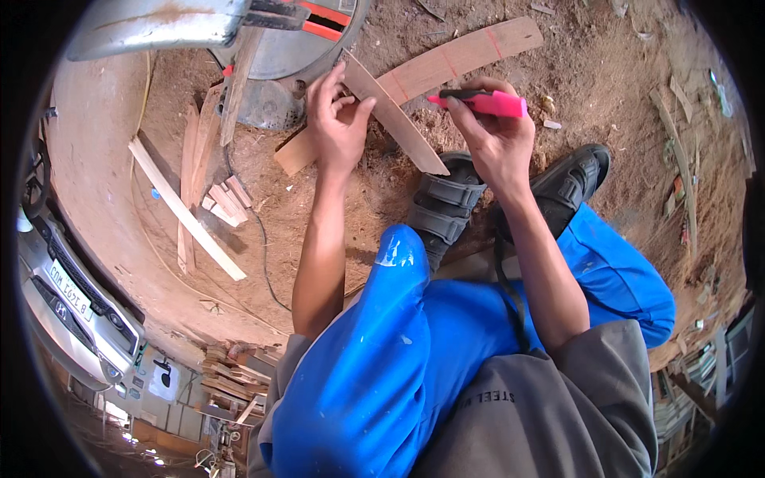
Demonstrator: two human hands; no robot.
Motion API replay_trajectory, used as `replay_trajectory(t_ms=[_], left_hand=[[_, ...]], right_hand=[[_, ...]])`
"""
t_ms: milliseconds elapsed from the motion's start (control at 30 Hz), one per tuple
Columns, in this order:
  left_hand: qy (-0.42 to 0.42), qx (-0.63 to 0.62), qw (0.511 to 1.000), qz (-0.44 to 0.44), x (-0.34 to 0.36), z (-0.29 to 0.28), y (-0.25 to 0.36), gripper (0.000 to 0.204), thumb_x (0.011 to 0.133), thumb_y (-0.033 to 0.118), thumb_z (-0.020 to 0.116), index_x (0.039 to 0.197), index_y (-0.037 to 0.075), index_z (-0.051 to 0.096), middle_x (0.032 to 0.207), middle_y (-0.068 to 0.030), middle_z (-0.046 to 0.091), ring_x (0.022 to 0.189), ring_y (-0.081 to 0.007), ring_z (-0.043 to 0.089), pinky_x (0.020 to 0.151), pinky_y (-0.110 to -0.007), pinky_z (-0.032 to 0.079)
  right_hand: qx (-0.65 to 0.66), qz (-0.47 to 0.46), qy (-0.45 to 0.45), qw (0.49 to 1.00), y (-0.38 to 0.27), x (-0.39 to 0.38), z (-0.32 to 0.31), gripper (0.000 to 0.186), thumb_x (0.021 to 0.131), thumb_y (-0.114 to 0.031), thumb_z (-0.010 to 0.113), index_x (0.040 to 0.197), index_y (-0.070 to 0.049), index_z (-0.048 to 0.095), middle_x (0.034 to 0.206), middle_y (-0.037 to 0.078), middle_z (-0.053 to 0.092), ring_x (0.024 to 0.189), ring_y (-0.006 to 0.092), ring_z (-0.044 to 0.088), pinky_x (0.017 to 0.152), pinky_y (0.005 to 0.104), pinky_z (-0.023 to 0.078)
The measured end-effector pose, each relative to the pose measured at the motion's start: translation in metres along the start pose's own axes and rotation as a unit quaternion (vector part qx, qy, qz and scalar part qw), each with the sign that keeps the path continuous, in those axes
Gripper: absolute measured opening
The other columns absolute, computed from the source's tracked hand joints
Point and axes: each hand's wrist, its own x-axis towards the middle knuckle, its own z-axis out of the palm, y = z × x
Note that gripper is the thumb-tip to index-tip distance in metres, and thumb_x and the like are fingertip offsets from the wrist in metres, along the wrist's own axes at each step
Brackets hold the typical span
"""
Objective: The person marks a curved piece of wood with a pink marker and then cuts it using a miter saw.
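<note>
My left hand (339, 119) holds a thin wooden strip (398, 123) on edge near its far end, thumb on the near side and fingertips behind. The strip slants down to the right, and its lower end comes close to my shoe. Beneath it lies a longer flat board (470, 57) crossed by several thin red lines; part of it is hidden by the strip and my left hand. In my right hand (498, 135) is a pink highlighter (506, 103) with a dark middle, gripped between thumb and fingers. Its pink tip points left toward the strip, apart from it.
A power saw's round metal base (295, 68) and housing (159, 28) stand at the far left. Wood offcuts (187, 211), small blocks (227, 201) and a black cable (267, 247) lie on the dirt. My shoes (446, 207) are close by. A parked car (76, 295) is at left.
</note>
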Motion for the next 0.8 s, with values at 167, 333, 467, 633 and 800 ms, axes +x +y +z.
replay_trajectory(t_ms=[167, 333, 467, 633, 800], left_hand=[[0.023, -0.231, 0.964, -0.133, 0.003, -0.016, 0.013, 0.065, 0.09, -0.008, 0.076, 0.149, 0.001, 0.05, 0.143, -0.01, 0.05, 0.117, -0.0196, 0.063, 0.099, -0.032, 0.057], [0.024, -0.305, 0.935, -0.179, -0.007, -0.046, 0.006, 0.05, 0.099, 0.001, 0.07, 0.146, -0.003, 0.054, 0.127, -0.009, 0.067, 0.106, -0.0135, 0.066, 0.094, -0.03, 0.053], [0.087, -0.279, 0.94, -0.176, -0.022, -0.075, -0.001, 0.04, 0.1, 0.007, 0.073, 0.137, -0.004, 0.063, 0.109, -0.0052, 0.074, 0.093, -0.0079, 0.065, 0.08, -0.023, 0.052], [0.079, -0.142, 0.974, -0.157, -0.016, -0.083, 0.0, 0.036, 0.102, 0.009, 0.071, 0.137, 0.001, 0.067, 0.11, -0.0045, 0.074, 0.091, -0.0068, 0.063, 0.081, -0.022, 0.051], [0.061, -0.069, 0.982, -0.167, -0.011, -0.07, 0.004, 0.033, 0.102, 0.009, 0.07, 0.134, -0.001, 0.068, 0.114, -0.0077, 0.075, 0.101, -0.0097, 0.068, 0.09, -0.025, 0.054]], right_hand=[[0.008, 0.018, 0.007, 1.0, 0.005, -0.003, -0.017, 0.028, 0.094, 0.001, 0.077, 0.119, 0.002, 0.064, 0.103, 0.007, 0.073, 0.089, 0.0089, 0.067, 0.077, 0.024, 0.055], [0.018, 0.044, 0.009, 0.999, 0.011, -0.007, -0.021, 0.026, 0.095, 0.0, 0.076, 0.118, 0.001, 0.063, 0.103, 0.005, 0.073, 0.089, 0.0071, 0.065, 0.078, 0.023, 0.053], [0.02, 0.054, -0.009, 0.998, 0.014, -0.011, -0.021, 0.026, 0.096, -0.001, 0.075, 0.118, 0.0, 0.063, 0.103, 0.005, 0.073, 0.091, 0.0077, 0.067, 0.08, 0.0233, 0.054], [-0.005, 0.056, -0.037, 0.998, 0.017, -0.006, -0.009, 0.026, 0.095, -0.001, 0.076, 0.118, 0.002, 0.064, 0.104, 0.007, 0.073, 0.092, 0.0107, 0.068, 0.082, 0.0257, 0.056], [0.029, 0.055, -0.069, 0.996, 0.024, -0.008, 0.012, 0.029, 0.094, -0.002, 0.078, 0.12, 0.002, 0.064, 0.104, 0.009, 0.074, 0.092, 0.0124, 0.069, 0.082, 0.0267, 0.057]])
